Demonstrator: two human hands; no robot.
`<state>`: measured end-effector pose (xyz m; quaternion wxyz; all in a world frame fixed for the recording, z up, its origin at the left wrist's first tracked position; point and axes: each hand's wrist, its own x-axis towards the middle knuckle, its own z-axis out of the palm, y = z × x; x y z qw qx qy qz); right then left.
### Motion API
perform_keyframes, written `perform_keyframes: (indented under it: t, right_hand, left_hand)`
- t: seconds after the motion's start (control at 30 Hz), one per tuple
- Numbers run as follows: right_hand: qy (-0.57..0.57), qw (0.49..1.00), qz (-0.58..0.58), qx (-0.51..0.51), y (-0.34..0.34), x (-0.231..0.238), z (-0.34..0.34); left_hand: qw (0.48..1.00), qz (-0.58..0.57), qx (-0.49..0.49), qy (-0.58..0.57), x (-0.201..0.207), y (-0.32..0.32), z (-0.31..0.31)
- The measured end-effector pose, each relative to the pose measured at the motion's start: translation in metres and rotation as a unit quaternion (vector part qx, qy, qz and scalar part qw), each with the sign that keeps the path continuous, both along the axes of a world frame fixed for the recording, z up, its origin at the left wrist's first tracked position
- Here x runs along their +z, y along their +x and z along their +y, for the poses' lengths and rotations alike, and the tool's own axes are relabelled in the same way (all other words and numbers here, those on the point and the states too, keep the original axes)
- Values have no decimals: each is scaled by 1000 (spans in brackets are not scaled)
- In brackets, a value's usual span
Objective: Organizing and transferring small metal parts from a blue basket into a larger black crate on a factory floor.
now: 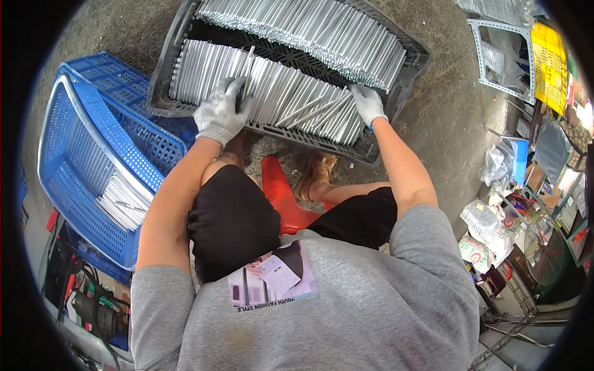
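Observation:
A black plastic crate [411, 80] holds two rows of thin silvery metal rods, with a dark gap between them. My left hand [219, 111], in a grey-white knit glove, rests on the left part of the near row [266, 86], thumb and fingers apart. One rod beside it sticks up above the others. At the right end of that row, my gloved right hand [369, 104] has its fingers closed at the ends of several slanted rods [318, 108]. Its thumb is mostly hidden. The far row [322, 31] lies evenly packed, touched by neither hand.
Blue plastic baskets [68, 161] stand on the left, the nearest with a bundle of white-silver rods [127, 201] inside. A red stool [284, 198] is between my legs. On the right are a perforated metal frame [504, 59], a yellow crate [549, 65] and plastic bags [482, 226].

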<state>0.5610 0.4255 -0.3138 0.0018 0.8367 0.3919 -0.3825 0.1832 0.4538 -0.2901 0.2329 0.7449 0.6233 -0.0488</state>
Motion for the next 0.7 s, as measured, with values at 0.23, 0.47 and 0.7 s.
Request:
perform_keyframes:
  t: [0.23, 0.47, 0.7]
  right_hand:
    - [23, 994, -68, 81, 52, -52, -4]
    - [-73, 995, -19, 61, 2, -6, 16]
    - [-56, 980, 46, 185, -14, 6, 25]
  left_hand:
    - [1000, -24, -5, 12, -7, 6, 0]
    - [1000, -8, -7, 14, -4, -3, -2]
    - [999, -23, -7, 26, -13, 1, -3]
